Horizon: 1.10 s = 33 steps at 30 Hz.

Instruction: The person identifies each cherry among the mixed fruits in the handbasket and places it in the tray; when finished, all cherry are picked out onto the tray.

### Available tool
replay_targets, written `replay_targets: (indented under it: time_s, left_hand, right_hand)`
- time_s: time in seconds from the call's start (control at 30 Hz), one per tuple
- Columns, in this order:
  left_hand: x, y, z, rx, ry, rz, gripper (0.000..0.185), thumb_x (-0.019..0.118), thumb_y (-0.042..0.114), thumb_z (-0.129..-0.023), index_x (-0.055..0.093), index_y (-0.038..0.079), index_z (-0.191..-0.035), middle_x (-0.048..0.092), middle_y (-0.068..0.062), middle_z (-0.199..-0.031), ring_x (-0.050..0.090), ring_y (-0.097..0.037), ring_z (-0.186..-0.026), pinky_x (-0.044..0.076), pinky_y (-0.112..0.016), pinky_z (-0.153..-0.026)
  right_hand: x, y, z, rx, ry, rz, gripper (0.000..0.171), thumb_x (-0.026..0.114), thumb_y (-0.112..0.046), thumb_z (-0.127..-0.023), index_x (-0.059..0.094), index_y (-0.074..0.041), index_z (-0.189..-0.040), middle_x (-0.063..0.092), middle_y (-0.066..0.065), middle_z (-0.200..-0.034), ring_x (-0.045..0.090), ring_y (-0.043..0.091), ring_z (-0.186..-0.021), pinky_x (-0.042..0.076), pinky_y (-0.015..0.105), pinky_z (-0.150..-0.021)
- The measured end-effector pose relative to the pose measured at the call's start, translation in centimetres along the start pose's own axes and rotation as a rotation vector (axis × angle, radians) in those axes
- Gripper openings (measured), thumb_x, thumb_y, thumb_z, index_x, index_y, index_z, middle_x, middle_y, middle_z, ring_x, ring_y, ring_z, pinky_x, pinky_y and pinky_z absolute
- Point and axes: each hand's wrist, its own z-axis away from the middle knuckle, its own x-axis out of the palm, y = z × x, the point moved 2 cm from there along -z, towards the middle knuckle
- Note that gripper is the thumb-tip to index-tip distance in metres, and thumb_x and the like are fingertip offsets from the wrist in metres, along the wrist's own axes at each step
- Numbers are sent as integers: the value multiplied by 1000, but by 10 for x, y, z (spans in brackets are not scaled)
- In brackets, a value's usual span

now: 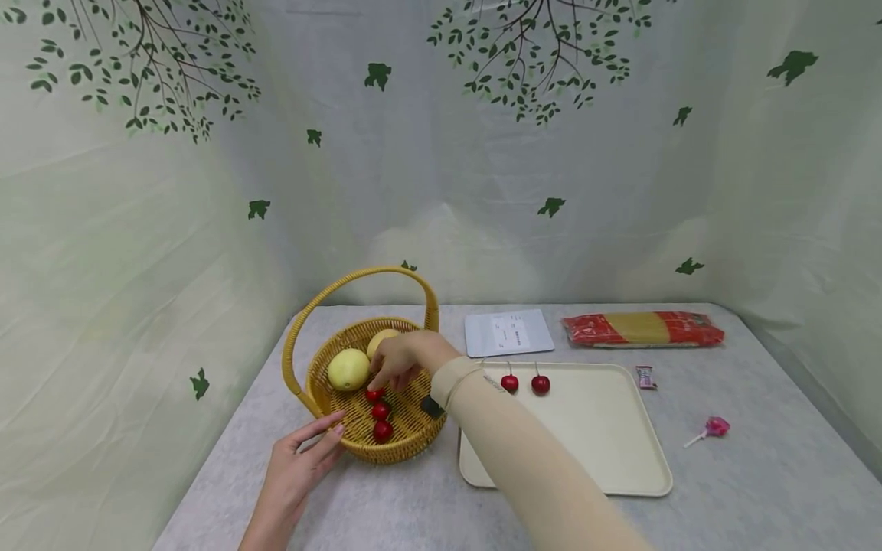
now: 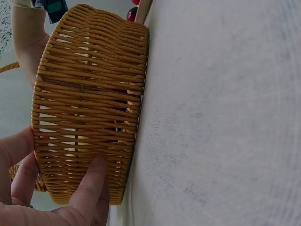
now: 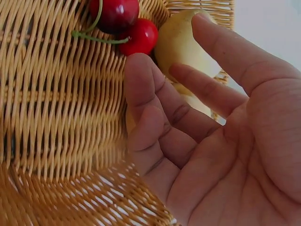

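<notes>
A brown wicker basket with a tall arched handle holds two pale yellow round fruits and three red cherries in a row. My left hand rests against the basket's near left rim; in the left wrist view its fairly straight fingers touch the woven outer wall. Inside the basket is my right hand, its fingers loosely bent and holding nothing. One fingertip comes right at a bright red cherry with a green stem, while the thumb overlaps a yellow fruit in the right wrist view.
Right of the basket lies a cream tray with two stemmed cherries, partly behind my right forearm. A grey flat pad and a red-and-gold packet lie behind it. At the right are a small wrapped candy and a pink lollipop.
</notes>
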Motion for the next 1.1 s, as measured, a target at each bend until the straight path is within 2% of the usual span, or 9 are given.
replay_targets:
  time_s: [0.1,0.27,0.37,0.47,0.67,0.8,0.93,1.03,1.1]
  left_hand:
    - [0,-1,0,2,2,8,44,78,17,-101,69,8,-143,70,6,-142,70,-7,-120,64,-29,-98]
    - [1,-1,-1,8,2,14,42,78,16,-101,71,8,-142,72,11,-134,70,-7,-118,64,-28,-97]
    - [0,-1,-1,8,4,9,41,78,16,-101,72,9,-140,72,11,-134,70,-6,-117,64,-29,-97]
    - [0,-1,0,6,6,4,40,78,17,-101,73,10,-140,72,9,-137,70,-6,-117,64,-30,-97]
    - [-1,-2,-1,-1,2,-4,48,77,17,-102,65,4,-147,69,7,-138,70,-7,-117,64,-30,-99]
    - [-1,-2,-1,-7,0,-1,49,76,16,-102,64,3,-148,69,7,-139,70,-7,-117,64,-31,-98]
    - [-1,-2,-1,-9,0,2,46,76,16,-103,66,5,-147,69,7,-140,70,-6,-117,64,-31,-99]
    - [-1,-2,-1,-10,2,5,45,76,16,-103,67,6,-146,69,9,-138,70,-6,-117,64,-31,-99]
    - [-1,-2,-1,-8,2,7,45,76,16,-103,67,5,-146,69,9,-137,70,-7,-117,64,-31,-99]
  right_hand:
    - [4,0,-4,14,-11,-20,60,73,-30,-105,54,-4,-156,75,18,-127,75,27,-114,63,37,-103]
    - [7,0,-8,29,-14,-31,56,75,-30,-104,58,-3,-151,77,13,-122,76,24,-109,63,35,-101]
    - [9,-1,-10,34,-24,-58,39,75,-28,-104,68,-2,-131,77,12,-111,77,23,-101,64,36,-99]
    - [10,-3,-11,41,-41,-82,25,74,-27,-104,68,-3,-107,76,12,-102,76,22,-95,64,37,-100]
    - [12,-5,-12,35,-77,-85,31,70,-25,-107,60,-3,-88,76,26,-120,77,34,-109,61,44,-108]
    - [14,-6,-14,34,-83,-82,31,70,-24,-107,62,0,-91,75,28,-125,76,36,-114,60,45,-109]
    - [17,-7,-16,29,-86,-61,34,70,-25,-107,71,8,-112,76,26,-124,76,35,-114,61,44,-109]
    - [18,-6,-17,23,-87,-53,36,71,-27,-107,73,6,-122,77,24,-123,76,34,-115,61,43,-108]
    - [18,-5,-18,12,-86,-53,32,71,-27,-107,75,2,-120,77,24,-122,75,35,-116,61,43,-108]
